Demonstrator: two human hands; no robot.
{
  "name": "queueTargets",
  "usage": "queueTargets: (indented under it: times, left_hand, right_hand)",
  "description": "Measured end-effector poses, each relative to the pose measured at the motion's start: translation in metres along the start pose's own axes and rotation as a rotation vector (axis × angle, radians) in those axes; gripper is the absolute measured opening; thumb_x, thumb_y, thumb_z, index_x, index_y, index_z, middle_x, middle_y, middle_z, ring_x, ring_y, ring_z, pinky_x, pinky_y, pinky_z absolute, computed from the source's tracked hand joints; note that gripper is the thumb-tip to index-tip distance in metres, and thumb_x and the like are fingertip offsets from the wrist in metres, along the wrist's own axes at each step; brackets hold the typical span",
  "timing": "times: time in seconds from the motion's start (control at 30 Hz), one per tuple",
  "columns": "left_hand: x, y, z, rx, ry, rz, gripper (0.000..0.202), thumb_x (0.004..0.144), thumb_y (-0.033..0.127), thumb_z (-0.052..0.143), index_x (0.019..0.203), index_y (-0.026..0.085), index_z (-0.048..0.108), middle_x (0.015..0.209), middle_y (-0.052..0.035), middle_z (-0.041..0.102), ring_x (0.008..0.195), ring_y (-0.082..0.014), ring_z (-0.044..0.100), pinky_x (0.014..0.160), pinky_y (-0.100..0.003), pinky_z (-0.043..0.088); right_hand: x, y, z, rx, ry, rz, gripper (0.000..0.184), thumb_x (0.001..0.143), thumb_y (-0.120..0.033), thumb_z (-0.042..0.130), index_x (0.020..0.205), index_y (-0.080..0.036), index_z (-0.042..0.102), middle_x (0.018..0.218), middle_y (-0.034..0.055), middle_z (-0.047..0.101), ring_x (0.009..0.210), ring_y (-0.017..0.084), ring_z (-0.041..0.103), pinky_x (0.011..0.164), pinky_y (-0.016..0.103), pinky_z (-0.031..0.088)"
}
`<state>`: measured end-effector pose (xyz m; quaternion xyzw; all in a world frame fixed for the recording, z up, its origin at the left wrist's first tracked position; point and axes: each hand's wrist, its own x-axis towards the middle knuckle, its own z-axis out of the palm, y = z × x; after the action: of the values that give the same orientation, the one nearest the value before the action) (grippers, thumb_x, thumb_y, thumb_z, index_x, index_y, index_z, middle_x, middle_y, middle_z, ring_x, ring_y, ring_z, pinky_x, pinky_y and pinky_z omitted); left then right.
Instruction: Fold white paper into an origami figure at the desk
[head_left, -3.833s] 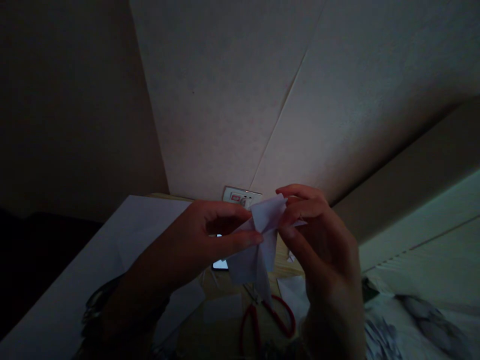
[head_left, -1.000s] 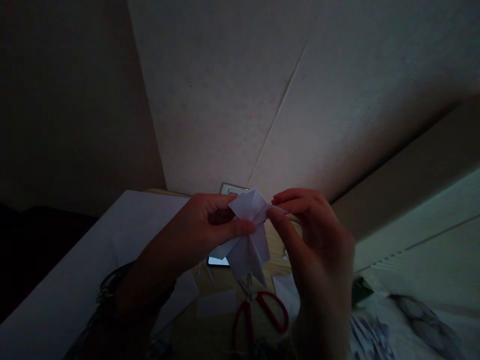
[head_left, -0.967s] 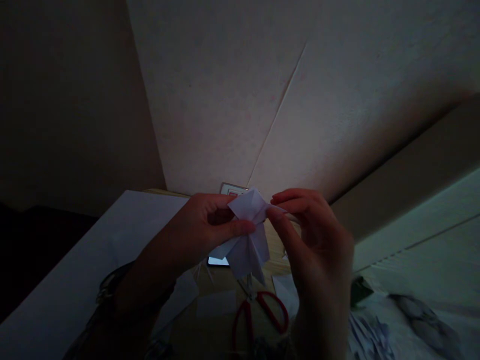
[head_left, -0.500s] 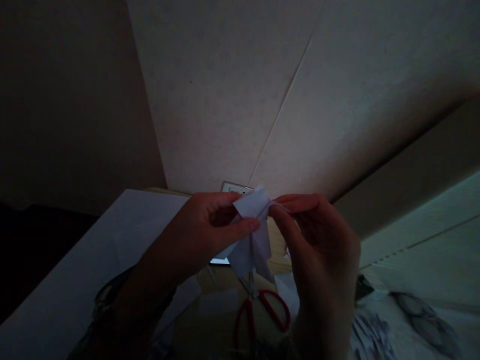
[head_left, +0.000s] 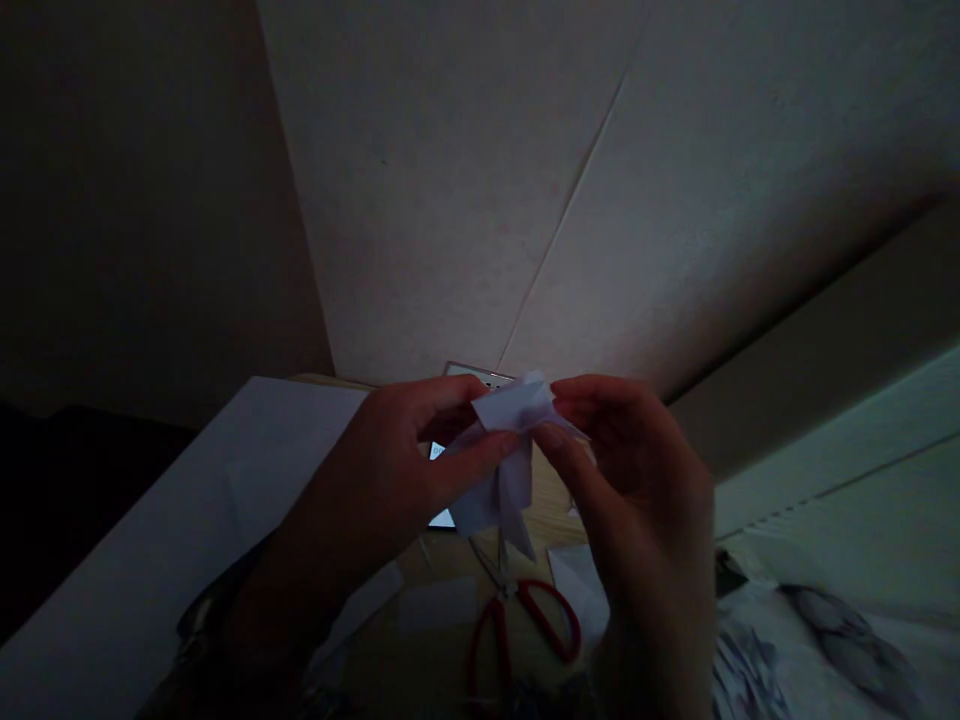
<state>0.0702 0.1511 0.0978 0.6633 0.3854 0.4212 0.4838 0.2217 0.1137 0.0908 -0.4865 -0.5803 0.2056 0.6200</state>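
Note:
Between both hands is a folded piece of white paper [head_left: 480, 505], held up above the table, with several flaps and a pointed end hanging down. My left hand [head_left: 409, 455] pinches it from the left, thumb across the front and fingers behind. From the right, my right hand [head_left: 626, 475] grips its upper right part between thumb and fingers, where a thin pointed flap sticks out. Below the paper lie scissors [head_left: 555, 625] with red handles, blades spread apart. The hands hide part of the folds.
A large white sheet [head_left: 247, 460] covers the left of the wooden table [head_left: 551, 500]. Behind the hands lies a phone with a lit screen [head_left: 441, 518]. Smaller paper pieces [head_left: 437, 605] surround the scissors. A wall socket [head_left: 461, 370] sits low on the wall. Patterned cloth [head_left: 750, 670] lies at right.
The paper has tilted in my hands, and its top band now lies flatter. My right thumb has shifted slightly down and left. More of the lit phone shows behind the left hand.

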Motion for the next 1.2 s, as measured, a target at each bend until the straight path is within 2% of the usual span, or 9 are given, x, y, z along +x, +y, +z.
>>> queueTargets:
  times: [0.13, 0.23, 0.5, 0.67, 0.8, 0.9, 1.03, 1.1, 1.2]
  left_hand:
    - [-0.0025, 0.0009, -0.0013, 0.076, -0.014, 0.048, 0.01, 0.079, 0.03, 0.07, 0.075, 0.021, 0.071, 0.068, 0.0036, 0.071, 0.064, -0.0138, 0.065, 0.056, -0.02, 0.046]
    - [-0.0041, 0.0001, -0.0043, 0.112, -0.021, 0.065, 0.011, 0.079, 0.031, 0.071, 0.073, 0.022, 0.071, 0.067, 0.004, 0.069, 0.063, -0.0135, 0.063, 0.056, -0.02, 0.046]
    - [-0.0043, -0.0022, -0.0049, 0.009, 0.034, 0.049, 0.01, 0.077, 0.034, 0.076, 0.081, 0.025, 0.075, 0.075, 0.0022, 0.073, 0.072, -0.0177, 0.065, 0.06, -0.022, 0.051]
    - [-0.0054, 0.0032, -0.0068, 0.122, 0.104, 0.085, 0.014, 0.076, 0.034, 0.075, 0.07, 0.022, 0.071, 0.063, 0.0032, 0.066, 0.062, -0.015, 0.06, 0.053, -0.02, 0.045]
    - [-0.0052, 0.0032, -0.0095, 0.144, 0.087, 0.075, 0.015, 0.077, 0.034, 0.074, 0.068, 0.022, 0.07, 0.062, 0.0035, 0.066, 0.064, -0.0152, 0.062, 0.054, -0.02, 0.045]
    - [-0.0042, 0.0007, -0.009, 0.069, 0.029, 0.035, 0.011, 0.077, 0.034, 0.075, 0.08, 0.024, 0.072, 0.075, 0.0027, 0.072, 0.071, -0.0169, 0.066, 0.059, -0.02, 0.05]
    - [-0.0043, -0.0019, -0.0077, 0.055, 0.048, 0.071, 0.044, 0.067, 0.029, 0.085, 0.108, 0.027, 0.068, 0.107, 0.0002, 0.074, 0.097, -0.0213, 0.069, 0.076, -0.024, 0.056]
    - [-0.0052, -0.002, -0.008, 0.076, 0.058, 0.097, 0.041, 0.07, 0.029, 0.083, 0.108, 0.027, 0.067, 0.106, 0.0, 0.073, 0.098, -0.0208, 0.068, 0.078, -0.024, 0.056]
    - [-0.0071, -0.0007, -0.0099, 0.033, 0.045, 0.099, 0.025, 0.078, 0.031, 0.076, 0.102, 0.028, 0.069, 0.095, 0.002, 0.074, 0.089, -0.0181, 0.07, 0.07, -0.021, 0.056]
  right_hand:
    - [-0.0016, -0.0021, -0.0016, -0.018, -0.031, 0.016, 0.012, 0.081, -0.016, 0.073, 0.076, -0.025, 0.068, 0.073, -0.0056, 0.071, 0.071, 0.013, 0.066, 0.065, 0.026, 0.051]
    - [-0.0043, -0.0042, 0.0005, -0.045, 0.026, 0.011, 0.012, 0.082, -0.015, 0.072, 0.074, -0.024, 0.069, 0.067, -0.0061, 0.068, 0.066, 0.012, 0.063, 0.061, 0.025, 0.048]
    - [-0.0088, -0.0079, 0.0077, -0.072, 0.097, -0.003, 0.015, 0.084, -0.016, 0.07, 0.071, -0.023, 0.066, 0.063, -0.0057, 0.066, 0.061, 0.012, 0.062, 0.055, 0.025, 0.045]
    - [-0.0057, -0.0071, 0.0071, -0.06, 0.018, 0.017, 0.009, 0.083, -0.018, 0.071, 0.076, -0.024, 0.069, 0.069, -0.0047, 0.069, 0.067, 0.014, 0.064, 0.062, 0.027, 0.048]
    - [-0.0048, -0.0046, 0.0066, -0.05, -0.038, 0.056, 0.006, 0.081, -0.021, 0.073, 0.078, -0.025, 0.07, 0.072, -0.0039, 0.07, 0.071, 0.015, 0.065, 0.065, 0.029, 0.049]
    - [-0.0062, -0.004, 0.0064, -0.093, 0.016, 0.047, 0.008, 0.082, -0.02, 0.07, 0.076, -0.024, 0.07, 0.069, -0.004, 0.069, 0.066, 0.014, 0.063, 0.06, 0.027, 0.047]
    - [-0.007, -0.0038, 0.0065, -0.11, 0.07, 0.001, 0.013, 0.088, -0.018, 0.063, 0.08, -0.024, 0.071, 0.068, -0.0039, 0.068, 0.064, 0.013, 0.063, 0.057, 0.025, 0.045]
    - [-0.0064, -0.0037, 0.0067, -0.102, 0.076, -0.014, 0.014, 0.089, -0.018, 0.06, 0.08, -0.024, 0.07, 0.067, -0.0039, 0.066, 0.064, 0.013, 0.063, 0.057, 0.025, 0.046]
    - [-0.0047, -0.004, 0.0069, -0.09, 0.064, -0.003, 0.013, 0.088, -0.019, 0.061, 0.079, -0.023, 0.069, 0.066, -0.0042, 0.066, 0.064, 0.013, 0.063, 0.059, 0.024, 0.047]
